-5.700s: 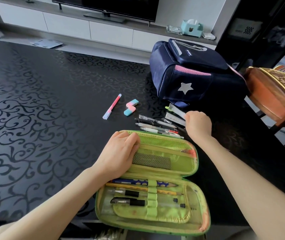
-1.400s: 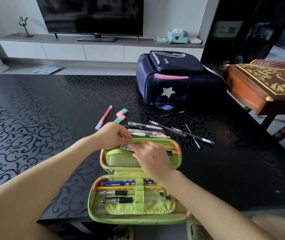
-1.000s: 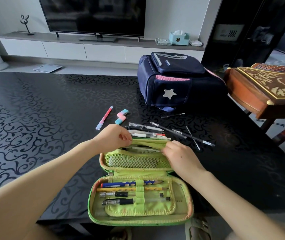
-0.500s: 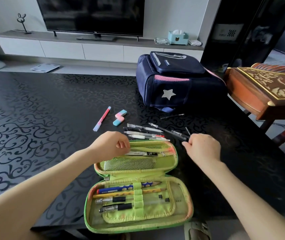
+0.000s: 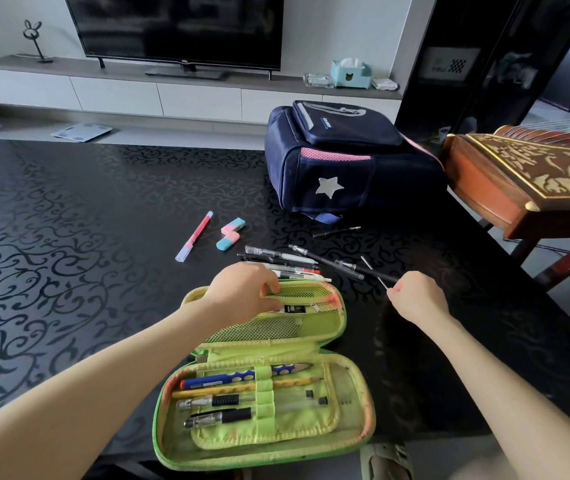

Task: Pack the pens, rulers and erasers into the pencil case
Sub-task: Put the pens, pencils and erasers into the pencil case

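A lime-green zip pencil case [image 5: 347,386] lay open flat, its near rim at the front edge of the black scroll-patterned surface [image 5: 68,254], four pens and pencils strapped in its lower half. The left hand [image 5: 242,292] pinched the mesh pocket's rim in the upper half. The right hand [image 5: 415,297], fingers curled, pinched the near end of a long thin black pen [image 5: 328,261] just right of the case. More loose pens [image 5: 283,256] lay touching the case's far rim; a pink pen [image 5: 195,237] and pink-and-blue eraser [image 5: 230,233] sat beyond, with broad bare surface to the left. A navy backpack [image 5: 339,161] closed off the far right. A second earlier the right hand had been at the pocket; the left had stayed put
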Demonstrator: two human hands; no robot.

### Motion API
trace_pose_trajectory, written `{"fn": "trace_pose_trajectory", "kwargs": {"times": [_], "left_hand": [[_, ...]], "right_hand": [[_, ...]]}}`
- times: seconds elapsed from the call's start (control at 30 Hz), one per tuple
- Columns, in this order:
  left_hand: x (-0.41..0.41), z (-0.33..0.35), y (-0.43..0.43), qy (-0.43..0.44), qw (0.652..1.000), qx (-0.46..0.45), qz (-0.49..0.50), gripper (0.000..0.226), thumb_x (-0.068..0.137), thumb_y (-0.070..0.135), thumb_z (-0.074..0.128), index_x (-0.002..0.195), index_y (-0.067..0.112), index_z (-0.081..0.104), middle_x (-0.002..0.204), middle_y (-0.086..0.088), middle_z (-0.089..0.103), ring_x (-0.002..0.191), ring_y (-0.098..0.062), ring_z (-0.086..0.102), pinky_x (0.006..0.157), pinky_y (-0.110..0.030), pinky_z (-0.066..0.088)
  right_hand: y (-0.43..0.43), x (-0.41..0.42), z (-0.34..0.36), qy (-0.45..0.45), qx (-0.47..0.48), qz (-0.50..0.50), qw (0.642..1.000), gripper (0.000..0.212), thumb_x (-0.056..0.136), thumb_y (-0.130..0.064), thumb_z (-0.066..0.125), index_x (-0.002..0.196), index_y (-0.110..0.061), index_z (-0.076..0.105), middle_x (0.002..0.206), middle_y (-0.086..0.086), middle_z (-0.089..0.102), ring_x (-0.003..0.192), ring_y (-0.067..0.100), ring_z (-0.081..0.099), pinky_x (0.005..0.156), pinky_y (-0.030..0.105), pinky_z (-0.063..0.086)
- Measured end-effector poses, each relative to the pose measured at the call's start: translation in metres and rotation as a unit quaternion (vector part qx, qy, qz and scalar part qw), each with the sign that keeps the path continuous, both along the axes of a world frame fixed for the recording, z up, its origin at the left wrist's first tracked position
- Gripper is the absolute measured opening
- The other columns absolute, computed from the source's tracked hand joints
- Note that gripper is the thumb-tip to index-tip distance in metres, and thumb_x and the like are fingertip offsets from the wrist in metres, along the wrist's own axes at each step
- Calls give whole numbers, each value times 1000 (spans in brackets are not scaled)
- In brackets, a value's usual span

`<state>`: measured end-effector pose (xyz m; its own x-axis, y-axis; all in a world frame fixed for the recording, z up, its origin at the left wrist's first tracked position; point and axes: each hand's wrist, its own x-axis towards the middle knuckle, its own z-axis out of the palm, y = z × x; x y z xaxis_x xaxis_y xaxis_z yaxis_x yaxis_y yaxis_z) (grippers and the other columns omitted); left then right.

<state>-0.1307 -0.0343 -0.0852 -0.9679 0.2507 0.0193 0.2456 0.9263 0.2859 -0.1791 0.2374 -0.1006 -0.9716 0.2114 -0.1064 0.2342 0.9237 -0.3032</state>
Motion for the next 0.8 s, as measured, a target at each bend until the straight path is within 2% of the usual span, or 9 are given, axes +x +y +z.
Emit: {"fn": "trace_pose_trajectory", "kwargs": {"times": [0.07, 0.17, 0.27, 0.33, 0.4, 0.5, 0.7, 0.77, 0.8], "left_hand": [[-2, 0, 2, -1, 1000, -6, 2, 34, 81, 46, 63, 106, 22, 63, 99, 6, 63, 80, -9, 47, 69, -22, 37], [-3, 0, 1, -7, 1000, -4, -1, 32, 82, 46, 62, 103, 22, 63, 96, 5, 63, 78, -10, 49, 68, -24, 40], [-2, 1, -3, -7, 1000, -5, -23, 31, 84, 44, 59, 104, 21, 63, 91, 8, 58, 79, -10, 49, 72, -26, 44], [-1, 1, -6, 1, 999, -7, -38, 28, 86, 42, 58, 105, 21, 63, 90, 9, 55, 80, -8, 48, 72, -24, 43], [-1, 0, -8, 10, 999, -5, -47, 26, 87, 40, 57, 105, 21, 64, 91, 8, 58, 80, -7, 47, 71, -22, 41], [0, -2, -9, 12, 999, -1, -49, 25, 87, 40, 58, 104, 22, 64, 88, 11, 55, 80, -6, 47, 72, -21, 40], [0, 2, -11, -4, 998, 0, -56, 21, 89, 31, 57, 106, 21, 64, 89, 11, 56, 83, -9, 53, 78, -23, 45], [-1, 2, -13, -3, 998, 1, -61, 21, 90, 26, 55, 107, 21, 64, 91, 10, 57, 82, -8, 52, 77, -19, 43], [-1, 1, -14, -1, 998, 5, -61, 20, 90, 25, 55, 108, 21, 64, 91, 9, 58, 81, -7, 51, 77, -17, 42]], "right_hand": [[4, 5, 8, -32, 17, 26, 999, 22, 87, -15, 55, 67, -11, 48, 67, 4, 52, 60, 22, 51, 51, 26, 38], [12, 15, 26, -81, 52, 80, 992, 19, 83, -13, 55, 64, -10, 50, 58, 2, 51, 51, 18, 48, 47, 23, 38], [23, 23, 42, -112, 24, 136, 984, 19, 77, -8, 56, 59, -6, 62, 59, 11, 65, 53, 23, 57, 52, 28, 46], [28, 23, 44, -110, 0, 163, 980, 25, 79, -18, 60, 59, -3, 63, 67, 19, 68, 51, 19, 53, 51, 28, 44], [23, 24, 38, -104, 8, 176, 979, 47, 82, -41, 59, 61, 1, 53, 63, 22, 57, 53, 17, 47, 55, 28, 42], [3, 30, 26, -108, 57, 188, 975, 59, 79, -56, 58, 48, -15, 29, 45, 1, 33, 42, 15, 35, 49, 28, 30], [-14, 33, 25, -143, 81, 187, 968, 44, 85, -21, 55, 49, -16, 30, 38, -4, 33, 41, 14, 33, 42, 25, 26], [-11, 27, 37, -99, 68, 185, 975, 38, 83, -19, 54, 50, -15, 36, 41, -1, 44, 42, 15, 36, 44, 26, 28], [-11, 20, 42, -36, 62, 189, 979, 33, 85, -19, 53, 54, -14, 43, 52, 2, 53, 47, 17, 42, 48, 27, 33]]}}
